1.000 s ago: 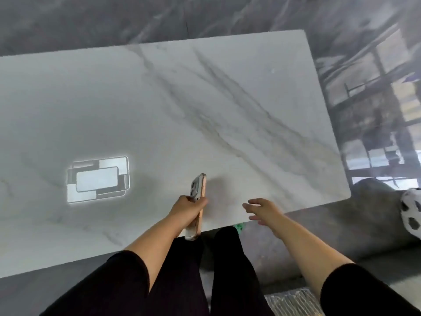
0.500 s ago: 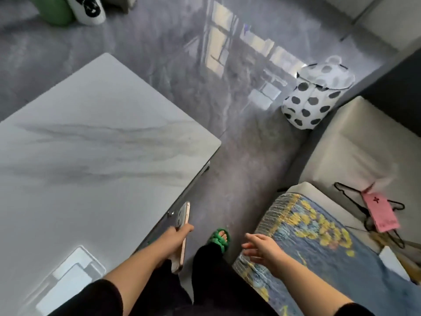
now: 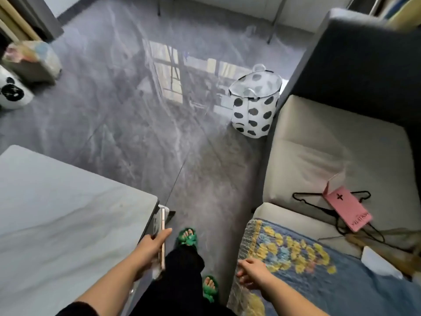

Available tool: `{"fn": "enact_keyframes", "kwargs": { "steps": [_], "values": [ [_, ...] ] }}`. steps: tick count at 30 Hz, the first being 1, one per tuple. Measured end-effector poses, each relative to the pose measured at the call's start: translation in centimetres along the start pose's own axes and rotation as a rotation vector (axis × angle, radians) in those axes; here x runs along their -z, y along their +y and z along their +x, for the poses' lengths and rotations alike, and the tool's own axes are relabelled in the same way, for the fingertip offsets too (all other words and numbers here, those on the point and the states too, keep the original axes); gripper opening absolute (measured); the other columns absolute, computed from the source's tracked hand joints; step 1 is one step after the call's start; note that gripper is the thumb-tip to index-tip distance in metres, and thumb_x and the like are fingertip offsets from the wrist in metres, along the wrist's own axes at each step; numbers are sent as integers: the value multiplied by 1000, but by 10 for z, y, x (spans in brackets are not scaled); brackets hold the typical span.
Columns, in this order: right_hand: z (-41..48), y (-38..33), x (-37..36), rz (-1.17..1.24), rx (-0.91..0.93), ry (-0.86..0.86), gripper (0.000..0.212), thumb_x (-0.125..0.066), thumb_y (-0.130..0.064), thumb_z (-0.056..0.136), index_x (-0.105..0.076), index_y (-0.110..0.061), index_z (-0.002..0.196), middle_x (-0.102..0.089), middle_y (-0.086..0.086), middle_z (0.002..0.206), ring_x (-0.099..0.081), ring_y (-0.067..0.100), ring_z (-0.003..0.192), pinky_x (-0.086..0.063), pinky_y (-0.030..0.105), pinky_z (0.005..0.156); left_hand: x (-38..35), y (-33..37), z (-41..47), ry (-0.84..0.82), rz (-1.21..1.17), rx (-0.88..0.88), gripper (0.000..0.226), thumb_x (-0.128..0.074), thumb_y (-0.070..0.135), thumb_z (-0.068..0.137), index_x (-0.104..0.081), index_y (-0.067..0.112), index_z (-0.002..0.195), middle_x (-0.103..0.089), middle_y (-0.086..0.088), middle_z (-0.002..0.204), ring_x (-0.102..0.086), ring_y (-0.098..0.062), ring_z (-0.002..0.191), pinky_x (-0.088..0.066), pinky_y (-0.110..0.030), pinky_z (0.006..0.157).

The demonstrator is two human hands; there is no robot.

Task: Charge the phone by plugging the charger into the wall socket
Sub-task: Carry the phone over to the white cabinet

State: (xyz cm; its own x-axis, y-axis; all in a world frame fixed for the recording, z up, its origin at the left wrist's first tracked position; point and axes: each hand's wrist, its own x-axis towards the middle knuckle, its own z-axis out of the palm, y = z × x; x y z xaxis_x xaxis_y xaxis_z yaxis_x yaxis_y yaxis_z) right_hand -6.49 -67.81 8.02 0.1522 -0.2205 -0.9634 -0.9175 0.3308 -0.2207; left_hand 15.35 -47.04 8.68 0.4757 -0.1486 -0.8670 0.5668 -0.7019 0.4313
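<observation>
My left hand (image 3: 151, 246) grips a phone (image 3: 161, 233) with a rose-gold edge, held on its side just past the corner of the white marble table (image 3: 63, 215). My right hand (image 3: 251, 271) hovers with loose, spread fingers over the edge of a blue and yellow patterned blanket (image 3: 296, 254) on the sofa and holds nothing. No charger and no wall socket show in this view.
A grey sofa (image 3: 319, 151) on the right carries black hangers (image 3: 319, 201) and a pink booklet (image 3: 346, 210). A polka-dot basket (image 3: 255, 106) stands on the glossy grey floor. Panda cushion (image 3: 11, 92) at the far left. My feet wear green slippers (image 3: 188, 236).
The view has swung right, away from the table toward the sofa and floor. My left hand still holds the phone, now off the table's corner; my right hand has dropped toward the blanket.
</observation>
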Motion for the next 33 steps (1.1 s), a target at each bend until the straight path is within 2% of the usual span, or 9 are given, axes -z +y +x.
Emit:
{"fn": "enact_keyframes", "kwargs": {
  "steps": [6,9,11,14,17,24,27,30,33],
  "values": [
    [34,-161,27,-58,236,40,20,-46,-24,98,-54,-13,82,-63,4,70,-56,15,52,-36,22,47,11,102,44,-61,-11,-32,57,-66,61,74,-62,8,95,-52,1,63,-52,-17,59,-39,-27,55],
    [46,-242,43,-71,267,52,19,-48,-25,96,-57,-15,83,-65,6,74,-59,18,57,-37,24,51,22,144,71,-68,-62,3,49,-64,45,85,-60,5,113,-63,-8,91,-59,-24,82,-44,-31,68],
    [50,-287,53,-132,278,64,18,-49,-27,95,-59,-15,86,-67,4,75,-61,17,59,-39,24,52,30,171,81,-49,-82,42,49,-65,44,85,-59,5,113,-62,-7,88,-62,-30,92,-44,-33,73],
    [65,-346,65,-207,306,84,18,-49,-27,94,-59,-14,87,-67,5,76,-59,16,59,-39,23,52,41,206,98,-19,-166,110,59,-66,45,84,-56,1,121,-56,-1,65,-58,-17,63,-42,-30,63],
    [84,-392,78,-282,295,99,17,-49,-22,95,-58,-12,84,-63,5,72,-55,16,55,-37,20,46,51,237,116,3,-247,155,68,-66,50,82,-52,1,126,-54,-4,67,-54,-16,51,-42,-29,58],
    [141,-513,122,-439,203,134,19,-49,-22,94,-61,-9,87,-65,8,71,-55,18,49,-35,17,42,86,324,170,136,-471,138,57,-67,45,83,-55,5,122,-64,-22,96,-60,-37,86,-49,-40,83],
    [168,-584,126,-567,229,107,18,-49,-20,93,-58,-8,84,-64,10,68,-55,18,46,-34,21,44,107,362,189,201,-607,174,54,-66,46,84,-57,5,117,-60,-15,85,-57,-28,75,-44,-31,59],
    [182,-658,104,-824,302,72,18,-50,-13,91,-59,-6,78,-63,12,68,-60,26,61,-50,37,58,125,386,202,260,-759,250,56,-65,52,82,-56,9,116,-60,-10,96,-60,-27,89,-42,-31,60],
    [184,-722,50,-969,373,-34,20,-51,-11,90,-66,0,84,-62,15,72,-61,29,69,-48,37,67,143,400,209,314,-872,303,57,-69,58,75,-59,12,107,-62,-13,96,-62,-28,86,-46,-32,60]
  ]
}}
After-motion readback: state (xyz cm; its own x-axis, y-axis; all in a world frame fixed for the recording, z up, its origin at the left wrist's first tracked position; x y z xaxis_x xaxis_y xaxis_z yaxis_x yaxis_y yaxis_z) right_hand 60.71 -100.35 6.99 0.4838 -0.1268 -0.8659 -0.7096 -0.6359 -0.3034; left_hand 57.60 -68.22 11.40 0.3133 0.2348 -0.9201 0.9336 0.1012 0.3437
